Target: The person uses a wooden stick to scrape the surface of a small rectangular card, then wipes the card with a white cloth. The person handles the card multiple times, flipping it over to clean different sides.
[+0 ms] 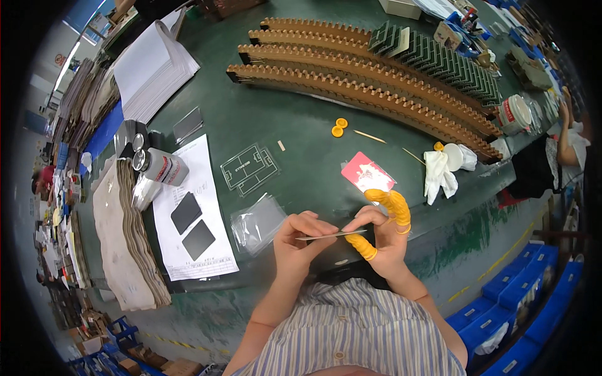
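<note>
In front of my chest, my left hand (296,245) and my right hand (390,243) pinch a thin flat plate (330,235) from its two sides. It is seen almost edge-on, so its faces are hidden. Yellow rubber finger cots cover the thumb and some fingers of my right hand. Just beyond that hand lies a pink card (360,168) smeared with a white substance. Clear plastic sleeves (257,220) lie left of my left hand. Farther back is a transparent plate with white printed lines (249,169).
Slotted brown racks (295,72) stand at the back, some holding dark green plates (451,66). At left are a paper sheet (210,250) bearing two dark cards (199,240), a bottle (166,168) and stacked brown sheets (119,244). White cloth (437,175) and wooden sticks (370,136) lie right.
</note>
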{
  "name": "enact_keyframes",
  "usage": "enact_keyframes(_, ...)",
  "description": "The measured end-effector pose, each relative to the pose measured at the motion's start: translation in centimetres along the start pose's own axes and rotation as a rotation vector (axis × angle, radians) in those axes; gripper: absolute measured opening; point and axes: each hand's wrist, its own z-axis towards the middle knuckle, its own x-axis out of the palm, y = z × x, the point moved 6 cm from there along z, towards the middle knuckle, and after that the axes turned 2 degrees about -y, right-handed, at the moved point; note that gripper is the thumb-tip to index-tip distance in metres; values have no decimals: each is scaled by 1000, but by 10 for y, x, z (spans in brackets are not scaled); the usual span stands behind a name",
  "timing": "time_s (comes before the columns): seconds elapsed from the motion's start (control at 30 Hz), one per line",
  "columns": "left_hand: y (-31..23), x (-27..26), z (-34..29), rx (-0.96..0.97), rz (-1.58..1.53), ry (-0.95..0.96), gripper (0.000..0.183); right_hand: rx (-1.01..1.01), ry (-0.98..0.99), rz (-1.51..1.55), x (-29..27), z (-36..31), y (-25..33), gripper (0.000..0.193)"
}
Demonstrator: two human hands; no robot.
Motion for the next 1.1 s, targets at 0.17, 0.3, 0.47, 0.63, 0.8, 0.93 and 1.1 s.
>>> enact_keyframes(0.17,-2,6,-1,30,118,20,31,-160,43,-117,-3,1,15,83)
enact_keyframes(0.3,-6,12,-1,93,288,74,25,-139,42,-43,-3,-2,18,85)
enact_keyframes(0.47,-8,12,-1,141,398,102,20,-153,45,-67,-2,-2,20,86)
enact_keyframes(0.63,-13,15,-1,216,515,107,19,-145,62,-102,-2,-5,18,87)
enact_keyframes(0.8,-13,12,-2,237,515,87,17,-196,59,-76,-2,-5,18,86)
enact_keyframes(0.93,-6,4,-3,146,365,10,17,-239,9,-132,-2,-5,18,86)
enact_keyframes(1.1,-4,-1,-2,85,244,-28,20,-262,-6,-216,-4,0,22,85)
